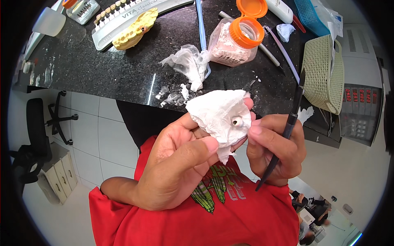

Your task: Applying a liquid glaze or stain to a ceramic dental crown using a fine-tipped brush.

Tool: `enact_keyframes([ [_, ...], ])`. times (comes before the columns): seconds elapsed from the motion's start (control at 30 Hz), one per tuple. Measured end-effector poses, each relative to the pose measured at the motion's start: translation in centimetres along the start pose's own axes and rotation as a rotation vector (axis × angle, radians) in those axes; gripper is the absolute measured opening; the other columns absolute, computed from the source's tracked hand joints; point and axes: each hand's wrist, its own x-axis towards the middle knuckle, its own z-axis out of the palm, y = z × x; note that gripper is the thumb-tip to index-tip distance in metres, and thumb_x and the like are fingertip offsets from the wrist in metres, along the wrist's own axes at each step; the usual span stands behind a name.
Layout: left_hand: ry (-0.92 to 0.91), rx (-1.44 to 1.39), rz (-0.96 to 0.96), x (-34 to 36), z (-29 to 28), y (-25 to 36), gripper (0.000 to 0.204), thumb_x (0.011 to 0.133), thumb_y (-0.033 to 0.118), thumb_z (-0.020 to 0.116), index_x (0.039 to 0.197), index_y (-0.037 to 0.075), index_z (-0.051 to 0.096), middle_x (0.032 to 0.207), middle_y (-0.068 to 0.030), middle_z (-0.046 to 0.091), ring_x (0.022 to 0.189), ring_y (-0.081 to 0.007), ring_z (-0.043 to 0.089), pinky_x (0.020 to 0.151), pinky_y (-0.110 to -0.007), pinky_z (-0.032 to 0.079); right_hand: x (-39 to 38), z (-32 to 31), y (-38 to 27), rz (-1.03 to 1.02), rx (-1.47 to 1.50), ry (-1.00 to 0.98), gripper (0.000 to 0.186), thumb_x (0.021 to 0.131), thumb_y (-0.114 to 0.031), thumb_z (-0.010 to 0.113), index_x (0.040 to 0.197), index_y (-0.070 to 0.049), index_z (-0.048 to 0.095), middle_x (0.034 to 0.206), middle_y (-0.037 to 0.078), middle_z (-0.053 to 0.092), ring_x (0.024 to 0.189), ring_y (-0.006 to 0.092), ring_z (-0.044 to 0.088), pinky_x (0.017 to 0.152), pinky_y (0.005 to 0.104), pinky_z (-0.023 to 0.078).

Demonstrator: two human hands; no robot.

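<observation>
A crumpled white tissue (pixel 213 110) lies across my left hand (pixel 174 160), its thumb pressing the near edge and its fingers underneath. On the tissue rests a small white tooth crown (pixel 237 121) with its dark hollow showing. My right hand (pixel 279 143) is closed, thumb and forefinger at the tissue's right edge beside the crown. Through that same hand runs a slim black brush-like tool (pixel 290 123), slanting from upper right to lower left; what kind of tip it has is too small to tell.
On the black speckled worktop (pixel 98 78) stand an orange-lidded powder jar (pixel 234 45), a yellow dental model (pixel 135 30), a tooth shade guide (pixel 139 20) and a crumpled plastic wrap (pixel 191 63). White powder dusts the counter edge. A woven basket (pixel 322 74) and a digital-display machine (pixel 361 98) stand right.
</observation>
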Motion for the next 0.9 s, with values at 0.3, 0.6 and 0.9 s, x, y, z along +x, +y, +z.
enact_keyframes([
  [0.3, 0.023, 0.009, -0.010, 0.30, 0.42, 0.47, 0.071, 0.078, 0.015, 0.050, 0.137, -0.009, 0.018, 0.141, -0.0272, 0.029, 0.130, -0.0342, 0.034, 0.110, -0.041, 0.027, 0.27, -0.50, 0.20, -0.064, 0.085, -0.134, 0.028, 0.066, 0.005, 0.068, 0.091, -0.005, 0.060, 0.081, 0.012, 0.060, 0.066, 0.0203, 0.057, 0.052, 0.0272, 0.046],
  [0.6, 0.005, 0.018, -0.039, 0.60, 0.36, 0.71, 0.071, 0.079, 0.015, 0.051, 0.137, -0.010, 0.019, 0.140, -0.0270, 0.029, 0.130, -0.0335, 0.035, 0.109, -0.040, 0.028, 0.39, -0.69, 0.43, -0.075, 0.090, -0.122, 0.031, 0.063, 0.008, 0.068, 0.090, -0.004, 0.060, 0.083, 0.013, 0.061, 0.067, 0.0203, 0.057, 0.053, 0.0258, 0.045],
  [0.9, -0.013, 0.049, 0.001, 0.67, 0.01, 0.24, 0.064, 0.086, 0.008, 0.055, 0.138, -0.006, 0.021, 0.141, -0.0232, 0.030, 0.129, -0.0291, 0.038, 0.107, -0.040, 0.031, 0.67, 0.02, -0.10, 0.218, 0.286, 0.074, 0.039, 0.063, -0.007, 0.083, 0.085, -0.006, 0.051, 0.086, 0.017, 0.062, 0.074, 0.0208, 0.063, 0.059, 0.0261, 0.052],
])
